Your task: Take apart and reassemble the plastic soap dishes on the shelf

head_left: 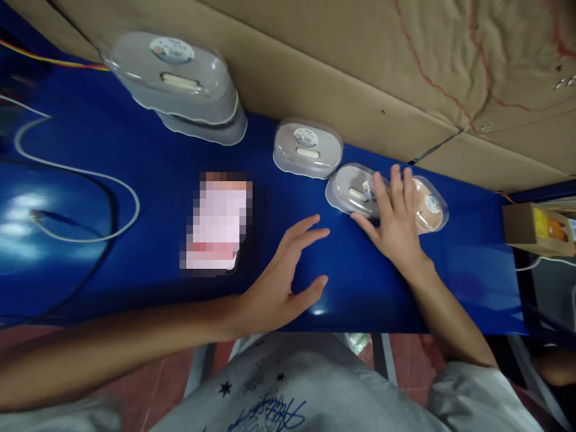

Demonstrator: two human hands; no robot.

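My right hand (392, 219) lies with its fingers stretched over a clear plastic blister pack (353, 189) holding a pale oval item on the blue table (135, 156); a second such pack (432, 205) peeks out just right of the hand. My left hand (283, 279) hovers open above the table's front middle, fingers spread, holding nothing. Another pack (308, 147) sits a little further left at the table's back. A stack of larger, similar packs (177, 81) stands at the back left.
A blurred pink rectangle (216, 223) lies left of my left hand. A white cable (81, 174) loops over the left side. Cardboard sheets (360, 72) line the back. A small cardboard box (537, 228) sits at the right edge.
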